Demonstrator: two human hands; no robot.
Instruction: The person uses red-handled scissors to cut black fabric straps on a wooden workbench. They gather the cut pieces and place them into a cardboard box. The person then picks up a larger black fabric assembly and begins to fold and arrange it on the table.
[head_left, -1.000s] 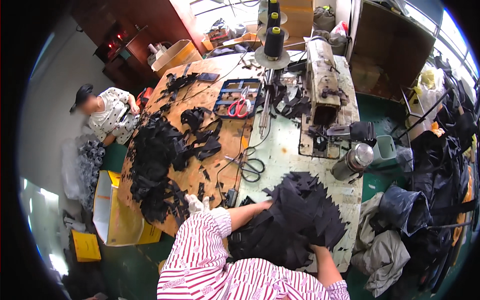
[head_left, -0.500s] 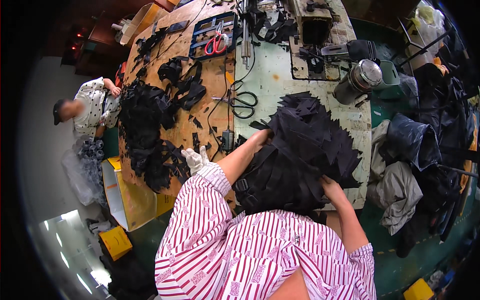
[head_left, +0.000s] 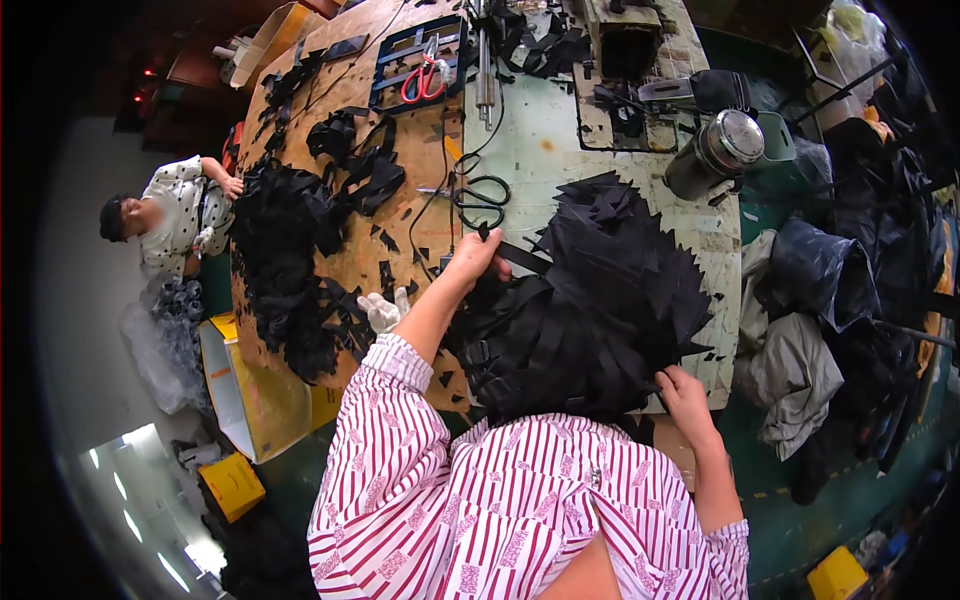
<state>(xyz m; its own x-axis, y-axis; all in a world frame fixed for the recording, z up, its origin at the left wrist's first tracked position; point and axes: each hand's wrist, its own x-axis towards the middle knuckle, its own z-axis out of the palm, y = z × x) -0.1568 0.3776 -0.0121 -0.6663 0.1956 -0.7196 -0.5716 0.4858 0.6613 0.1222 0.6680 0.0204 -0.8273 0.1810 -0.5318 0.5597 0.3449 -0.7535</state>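
Note:
A large heap of black fabric pieces with pointed ends (head_left: 630, 260) lies in front of me at the table's near edge, with black webbing straps (head_left: 550, 335) and buckles (head_left: 478, 352) on its near left side. Left of the heap, my left hand (head_left: 476, 258) is closed on the end of a black strap (head_left: 525, 257) that runs toward the heap. My right hand (head_left: 687, 398) is at the heap's lower right edge with its fingers curled together; what they grip is hidden. Black-handled scissors (head_left: 482, 203) lie just beyond my left hand.
Black scraps (head_left: 290, 240) cover the left of the wooden table (head_left: 430, 225). A white glove (head_left: 383, 311) lies by my left forearm. Red-handled scissors (head_left: 424, 82) rest in a blue tray (head_left: 385, 95). A metal flask (head_left: 715, 155) stands at right. Another person (head_left: 185, 215) sits at far left.
My left hand has moved left and outward from the heap, drawing a strap end out. My right hand has shifted slightly right and down to the heap's edge.

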